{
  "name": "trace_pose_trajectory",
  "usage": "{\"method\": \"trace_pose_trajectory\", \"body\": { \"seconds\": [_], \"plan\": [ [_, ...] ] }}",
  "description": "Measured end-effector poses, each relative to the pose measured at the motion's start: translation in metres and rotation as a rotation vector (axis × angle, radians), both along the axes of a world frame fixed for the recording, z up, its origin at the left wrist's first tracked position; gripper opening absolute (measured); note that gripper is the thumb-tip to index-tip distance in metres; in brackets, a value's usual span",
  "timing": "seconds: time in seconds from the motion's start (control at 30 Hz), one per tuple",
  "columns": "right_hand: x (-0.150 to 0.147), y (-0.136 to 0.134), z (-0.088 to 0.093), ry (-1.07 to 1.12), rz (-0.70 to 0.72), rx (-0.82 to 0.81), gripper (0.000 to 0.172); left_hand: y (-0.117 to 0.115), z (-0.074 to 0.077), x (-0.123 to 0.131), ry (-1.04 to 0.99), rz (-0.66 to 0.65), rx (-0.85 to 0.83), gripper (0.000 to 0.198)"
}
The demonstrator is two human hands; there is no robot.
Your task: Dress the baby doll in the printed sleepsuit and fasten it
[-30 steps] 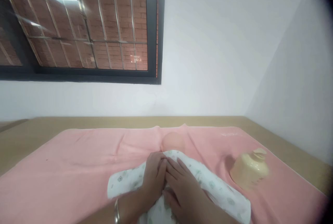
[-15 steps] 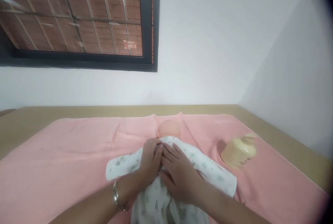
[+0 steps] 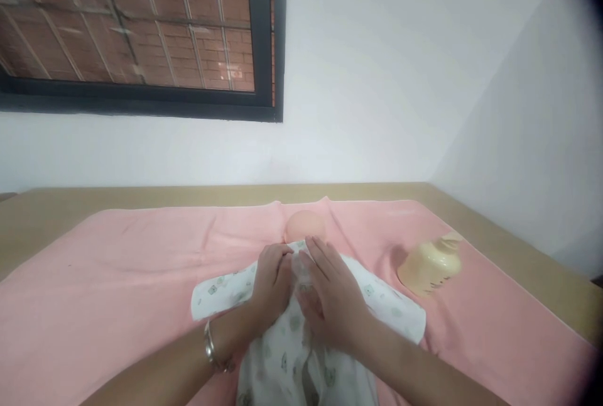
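Note:
A white baby garment (image 3: 294,330) with small green prints lies spread out, its sleeves stretched to both sides. Above its collar shows a smooth, rounded, skin-toned shape (image 3: 306,225) like a doll's head. My left hand (image 3: 273,280), with a silver bangle at the wrist, has its fingers curled on the cloth at the upper chest, just below the collar. Beside it, my right hand (image 3: 332,293) reaches over the chest with fingers stretched out toward the neckline. A little of the cloth shows between the two hands; what lies under the palms is hidden.
A pink blanket (image 3: 141,268) covers most of the tan surface (image 3: 61,205) underneath. To the right, a pale yellow bottle-like container (image 3: 428,268) lies tilted on the blanket. White walls (image 3: 367,66) rise behind, with a dark-framed barred window (image 3: 141,101) at upper left.
My right hand has shifted slightly up and right, its fingertips now at the collar, parting from the left hand. The left hand stays at the chest. The whole view has moved a little.

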State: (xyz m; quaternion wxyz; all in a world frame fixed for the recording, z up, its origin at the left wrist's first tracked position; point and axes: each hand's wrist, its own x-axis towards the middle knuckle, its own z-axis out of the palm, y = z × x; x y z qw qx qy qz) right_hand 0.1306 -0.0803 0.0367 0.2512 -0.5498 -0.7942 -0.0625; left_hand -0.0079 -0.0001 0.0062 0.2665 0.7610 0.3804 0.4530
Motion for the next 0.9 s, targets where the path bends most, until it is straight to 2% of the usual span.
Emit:
{"method": "trace_pose_trajectory", "body": {
  "seconds": [0.17, 0.3, 0.4, 0.47, 0.57, 0.67, 0.83, 0.9],
  "plan": [
    [0.006, 0.003, 0.002, -0.065, 0.109, -0.089, 0.059, 0.001, -0.01, -0.002, -0.108, 0.036, -0.028, 0.029],
    [0.013, 0.008, 0.006, 0.013, 0.014, 0.022, 0.05, 0.003, -0.013, -0.002, -0.024, 0.045, -0.032, 0.029],
    [0.013, 0.013, 0.002, 0.08, -0.141, -0.035, 0.037, 0.006, -0.011, 0.001, 0.132, 0.128, 0.074, 0.034],
    [0.011, 0.013, -0.001, 0.095, -0.211, -0.088, 0.032, 0.007, -0.009, 0.002, 0.227, 0.13, 0.099, 0.033],
    [0.005, 0.007, -0.001, 0.078, -0.184, -0.096, 0.035, 0.006, -0.004, 0.002, 0.28, 0.072, 0.06, 0.028],
    [0.004, 0.003, 0.004, 0.072, -0.176, -0.057, 0.045, 0.003, 0.0, 0.001, 0.289, 0.078, 0.072, 0.028],
    [0.008, 0.005, -0.001, 0.051, -0.247, -0.092, 0.029, 0.0, 0.005, 0.0, 0.357, 0.104, 0.083, 0.026],
    [0.005, 0.003, -0.009, -0.004, -0.155, -0.037, 0.033, 0.001, 0.007, -0.001, 0.351, 0.072, 0.08, 0.026]
  ]
}}
